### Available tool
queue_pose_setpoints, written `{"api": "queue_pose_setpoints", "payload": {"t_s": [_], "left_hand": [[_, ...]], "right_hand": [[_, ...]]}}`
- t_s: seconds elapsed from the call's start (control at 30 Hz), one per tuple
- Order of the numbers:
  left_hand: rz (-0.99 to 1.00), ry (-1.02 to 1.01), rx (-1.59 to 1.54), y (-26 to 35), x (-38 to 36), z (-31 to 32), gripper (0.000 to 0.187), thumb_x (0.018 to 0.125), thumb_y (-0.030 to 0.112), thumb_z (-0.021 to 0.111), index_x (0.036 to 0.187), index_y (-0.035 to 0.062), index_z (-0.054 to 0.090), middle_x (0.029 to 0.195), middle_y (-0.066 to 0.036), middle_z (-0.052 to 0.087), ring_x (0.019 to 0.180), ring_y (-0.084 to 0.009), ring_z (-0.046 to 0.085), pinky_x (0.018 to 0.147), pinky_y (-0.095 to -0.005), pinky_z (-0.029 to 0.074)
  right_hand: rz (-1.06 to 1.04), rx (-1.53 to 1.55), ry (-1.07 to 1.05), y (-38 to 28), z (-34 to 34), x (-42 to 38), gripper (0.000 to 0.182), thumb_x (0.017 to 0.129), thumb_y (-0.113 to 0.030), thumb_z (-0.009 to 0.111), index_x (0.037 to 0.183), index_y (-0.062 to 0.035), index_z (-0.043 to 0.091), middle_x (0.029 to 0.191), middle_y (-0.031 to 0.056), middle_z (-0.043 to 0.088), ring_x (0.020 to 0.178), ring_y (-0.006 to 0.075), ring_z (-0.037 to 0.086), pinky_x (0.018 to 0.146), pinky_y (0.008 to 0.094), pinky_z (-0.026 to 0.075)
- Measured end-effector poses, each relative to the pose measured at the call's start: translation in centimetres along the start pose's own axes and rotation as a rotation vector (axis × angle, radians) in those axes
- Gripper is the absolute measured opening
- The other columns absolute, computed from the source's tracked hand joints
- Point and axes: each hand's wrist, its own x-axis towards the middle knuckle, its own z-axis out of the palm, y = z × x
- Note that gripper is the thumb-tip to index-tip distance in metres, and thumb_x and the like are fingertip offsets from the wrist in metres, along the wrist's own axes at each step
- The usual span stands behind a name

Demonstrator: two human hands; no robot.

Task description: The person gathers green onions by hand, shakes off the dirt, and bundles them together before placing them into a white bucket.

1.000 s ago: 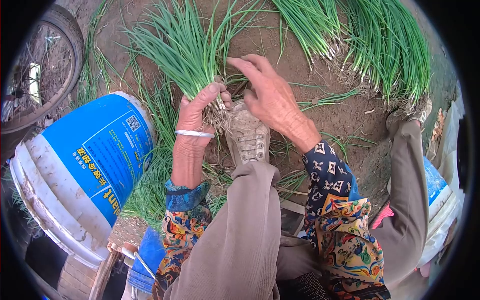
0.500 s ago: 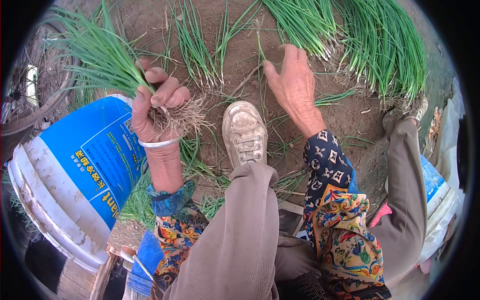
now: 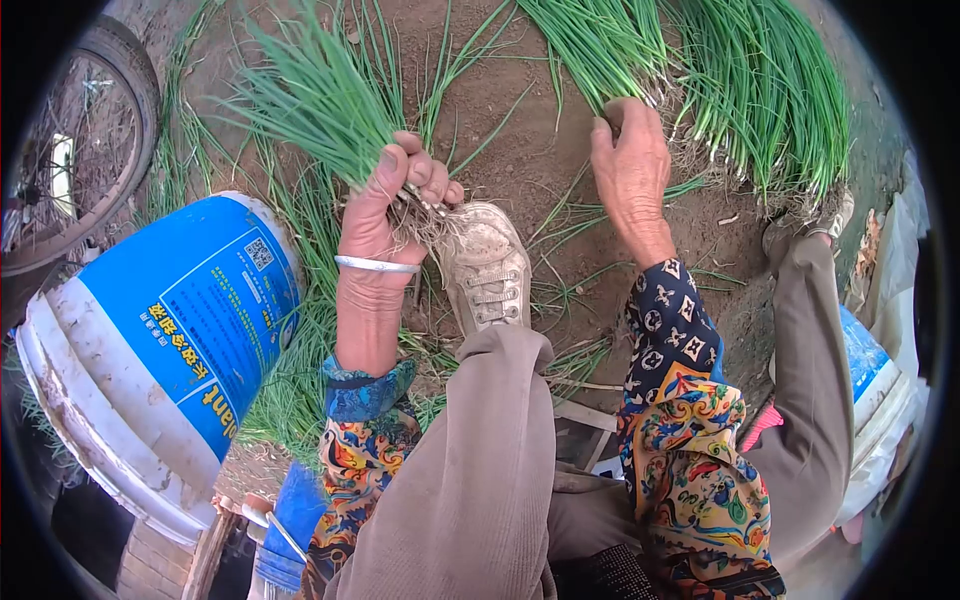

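Observation:
My left hand (image 3: 390,195) is closed around a bunch of spring onions (image 3: 325,105). The green leaves fan out to the upper left and the tangled roots hang by my shoe. Off to the right, my right hand (image 3: 632,170) is at the root end of a spring onion pile (image 3: 600,45) laid on the soil. Its thumb stands a little apart from the bent fingers, and nothing shows between them. Part of the fingertips is turned from view. A larger pile of spring onions (image 3: 775,110) lies beside it, with roots toward me.
A blue and white bucket (image 3: 190,310) lies tipped at the left, near a bicycle wheel (image 3: 125,150). My dusty shoe (image 3: 490,265) stands between my hands. Loose spring onions are scattered over the soil (image 3: 520,150). Another bucket (image 3: 865,365) is partly hidden at the right.
My left hand has moved right and slightly up with its bunch, to beside the shoe. My right hand has shifted right to the pile; the thin stalk by its fingers is no longer seen there.

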Motion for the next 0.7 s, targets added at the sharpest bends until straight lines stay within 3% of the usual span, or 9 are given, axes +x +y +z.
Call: {"api": "queue_pose_setpoints", "payload": {"t_s": [0.07, 0.17, 0.27, 0.33, 0.37, 0.47, 0.57, 0.7], "left_hand": [[-0.031, 0.087, 0.142, -0.8, 0.4, 0.1, 0.023, 0.087, 0.024, 0.066, 0.103, 0.0109, 0.056, 0.074, 0.003, 0.048, 0.069, -0.0112, 0.045, 0.074, -0.0317, 0.043], [-0.022, 0.22, 0.338, -2.0, 0.8, 1.4, 0.023, 0.084, 0.02, 0.07, 0.097, 0.0065, 0.057, 0.072, 0.001, 0.052, 0.065, -0.0122, 0.051, 0.067, -0.032, 0.046], [-0.016, 0.279, 0.443, -3.1, 1.4, 1.9, 0.027, 0.079, 0.017, 0.075, 0.096, 0.0031, 0.059, 0.077, -0.005, 0.061, 0.064, -0.0146, 0.059, 0.06, -0.0301, 0.05], [-0.009, 0.288, 0.526, -4.0, 1.8, 2.3, 0.028, 0.076, 0.016, 0.078, 0.095, 0.0013, 0.062, 0.079, -0.006, 0.065, 0.063, -0.0151, 0.061, 0.058, -0.0267, 0.051], [-0.066, 0.309, 0.583, -4.3, 2.0, 2.4, 0.034, 0.074, 0.015, 0.079, 0.1, 0.0029, 0.061, 0.092, -0.009, 0.067, 0.075, -0.0164, 0.063, 0.069, -0.0321, 0.051], [0.0, 0.298, 0.632, -6.1, 2.6, 2.8, 0.035, 0.073, 0.016, 0.08, 0.101, 0.004, 0.062, 0.093, -0.006, 0.067, 0.083, -0.0151, 0.063, 0.077, -0.0301, 0.049], [-0.071, 0.404, 0.606, -6.2, 2.6, 2.9, 0.032, 0.073, 0.018, 0.08, 0.098, 0.0058, 0.063, 0.092, -0.003, 0.067, 0.088, -0.0143, 0.062, 0.081, -0.0289, 0.047], [0.004, 0.424, 0.598, -6.4, 2.3, 2.0, 0.028, 0.076, 0.018, 0.077, 0.097, 0.0052, 0.062, 0.087, -0.006, 0.067, 0.08, -0.0146, 0.062, 0.072, -0.0299, 0.051]], "right_hand": [[0.043, 0.011, -0.026, 1.0, -0.1, 0.1, 0.022, 0.081, -0.016, 0.064, 0.099, -0.0038, 0.058, 0.092, 0.0157, 0.06, 0.078, 0.0344, 0.062, 0.075, 0.0433, 0.049], [0.234, 0.14, -0.194, 0.6, -0.8, 0.6, 0.02, 0.079, -0.017, 0.065, 0.093, -0.0029, 0.061, 0.08, 0.0116, 0.063, 0.075, 0.0281, 0.063, 0.073, 0.0388, 0.05], [0.446, 0.425, -0.243, -0.3, -1.5, 0.4, 0.017, 0.078, -0.015, 0.067, 0.088, -0.0021, 0.062, 0.071, 0.0043, 0.063, 0.068, 0.0167, 0.06, 0.068, 0.0311, 0.05], [0.433, 0.676, -0.291, -0.7, -1.5, -0.7, 0.017, 0.079, -0.014, 0.069, 0.088, -0.002, 0.061, 0.071, 0.0012, 0.061, 0.066, 0.0103, 0.056, 0.065, 0.027, 0.048], [0.425, 0.799, -0.311, -1.0, -1.6, -1.3, 0.017, 0.079, -0.014, 0.069, 0.088, -0.002, 0.061, 0.072, -0.0004, 0.06, 0.065, 0.0071, 0.054, 0.063, 0.025, 0.048], [0.336, 0.969, -0.44, -3.4, -2.7, -3.6, 0.016, 0.08, -0.014, 0.07, 0.085, -0.0025, 0.06, 0.076, 0.0001, 0.059, 0.065, 0.0055, 0.052, 0.06, 0.0238, 0.047], [0.105, 0.675, -0.426, -3.1, -4.5, -2.6, 0.02, 0.079, -0.017, 0.071, 0.088, -0.0021, 0.061, 0.08, 0.0016, 0.058, 0.063, 0.0074, 0.052, 0.06, 0.0245, 0.047], [0.018, 0.158, -0.016, 1.1, -3.2, 1.0, 0.021, 0.081, -0.014, 0.065, 0.098, -0.0027, 0.062, 0.094, 0.0115, 0.06, 0.071, 0.0196, 0.06, 0.066, 0.035, 0.051]]}}
